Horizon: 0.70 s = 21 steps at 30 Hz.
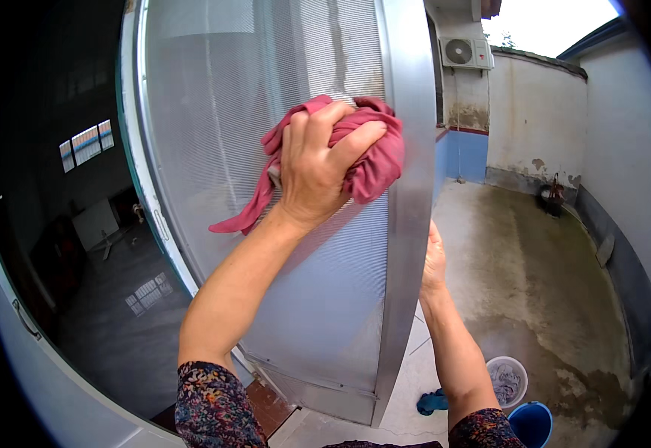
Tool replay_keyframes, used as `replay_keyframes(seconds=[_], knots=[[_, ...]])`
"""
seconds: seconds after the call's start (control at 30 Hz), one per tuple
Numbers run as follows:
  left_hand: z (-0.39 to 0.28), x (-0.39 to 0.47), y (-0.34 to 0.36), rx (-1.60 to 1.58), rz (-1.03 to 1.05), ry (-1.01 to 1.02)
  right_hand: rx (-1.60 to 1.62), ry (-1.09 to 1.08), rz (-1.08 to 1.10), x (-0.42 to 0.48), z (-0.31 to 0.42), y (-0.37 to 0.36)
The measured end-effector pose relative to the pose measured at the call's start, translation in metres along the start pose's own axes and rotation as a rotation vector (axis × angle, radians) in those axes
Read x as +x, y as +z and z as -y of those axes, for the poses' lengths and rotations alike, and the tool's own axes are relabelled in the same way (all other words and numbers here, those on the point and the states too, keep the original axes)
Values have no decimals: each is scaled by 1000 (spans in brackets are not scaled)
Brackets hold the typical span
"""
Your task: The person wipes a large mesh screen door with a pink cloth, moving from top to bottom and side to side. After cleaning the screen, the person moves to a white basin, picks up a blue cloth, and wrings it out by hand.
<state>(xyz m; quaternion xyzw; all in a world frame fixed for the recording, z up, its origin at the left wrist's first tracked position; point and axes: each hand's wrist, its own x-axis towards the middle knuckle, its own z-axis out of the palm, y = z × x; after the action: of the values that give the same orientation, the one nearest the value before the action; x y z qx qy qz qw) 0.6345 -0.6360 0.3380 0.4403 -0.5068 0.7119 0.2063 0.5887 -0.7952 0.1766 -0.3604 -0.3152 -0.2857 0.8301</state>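
Observation:
My left hand (317,159) presses a bunched dark pink cloth (376,162) against the ribbed, translucent panel (325,302) of a metal-framed door. One loose end of the cloth trails down to the left. The bundle also reaches over the inner edge of the wide silver door frame (412,196). Lower down, my right hand (434,260) is at the far side of that frame's outer edge. Its fingers are mostly hidden behind the metal, so their grip does not show.
At lower right, a white basin (518,372) of wet cloth stands near a blue bucket (531,423). A teal cloth item (432,402) lies on the pale floor. Left of the door is a dark room (112,297). An air-conditioner unit (465,53) hangs on the yard's back wall.

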Motion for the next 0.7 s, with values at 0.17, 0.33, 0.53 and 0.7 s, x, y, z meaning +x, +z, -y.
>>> replay_keyframes(seconds=[0.17,0.33,0.53,0.7], knots=[[90,7,-15,189,-92,-192,-246,-93,-175,-7,3,7],[198,-100,-82,517,-192,-634,-260,-83,-198,-14,0,7],[235,-167,-120,646,-121,-973,-334,-100,-355,-15,-4,4],[202,-114,-84,354,-226,-532,-423,-101,-387,-12,-1,-4]])
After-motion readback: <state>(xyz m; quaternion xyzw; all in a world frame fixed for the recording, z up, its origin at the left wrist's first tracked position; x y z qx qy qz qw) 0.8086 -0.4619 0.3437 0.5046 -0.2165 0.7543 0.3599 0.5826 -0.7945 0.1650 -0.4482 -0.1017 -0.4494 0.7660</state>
